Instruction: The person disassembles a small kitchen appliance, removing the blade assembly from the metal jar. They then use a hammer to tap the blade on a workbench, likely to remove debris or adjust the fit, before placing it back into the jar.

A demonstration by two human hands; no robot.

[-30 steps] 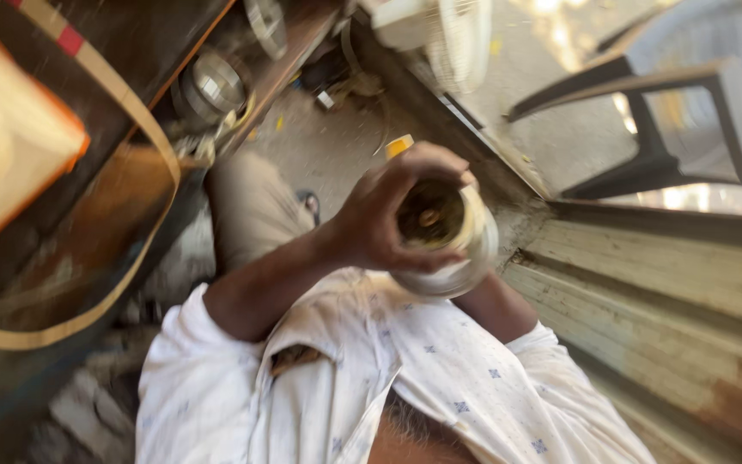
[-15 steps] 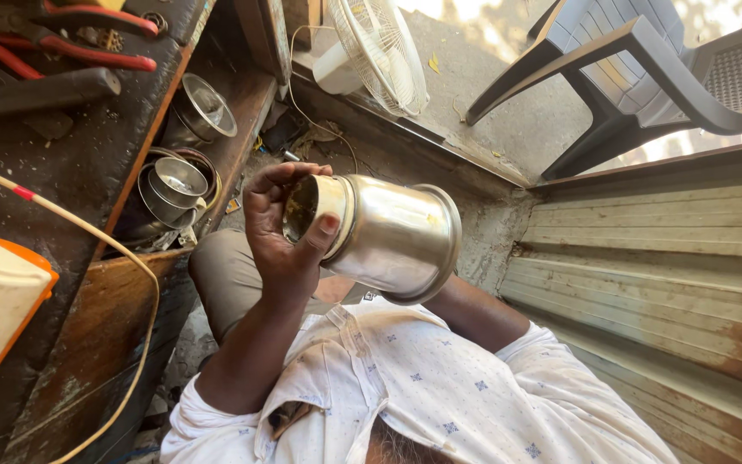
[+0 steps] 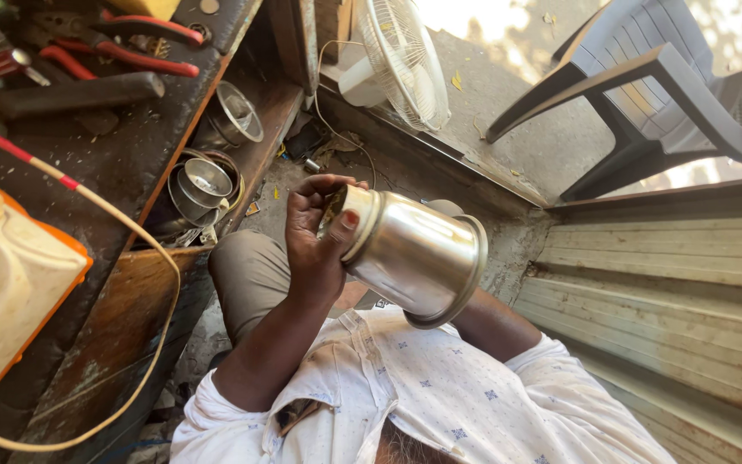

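A shiny steel vessel (image 3: 414, 258) with a flared base rim is held in the air above my lap, tilted with its mouth to the left. My left hand (image 3: 315, 236) grips the mouth, fingers curled over the rim and the thumb on the outer wall. My right forearm (image 3: 495, 331) runs up behind the vessel's base. The right hand itself is hidden behind the vessel.
A dark workbench (image 3: 130, 146) on the left carries red-handled pliers (image 3: 143, 30), a yellow cord (image 3: 88, 198) and an orange-and-white case (image 3: 10, 283). Steel cups (image 3: 203, 180) sit on a shelf below. A white fan (image 3: 401, 60), a grey plastic chair (image 3: 663, 86) and a corrugated shutter (image 3: 672, 292) lie ahead.
The vessel has turned from mouth-toward-me to side-on, and the left hand has shifted from covering the mouth to gripping its rim. The view has swung toward the workbench.
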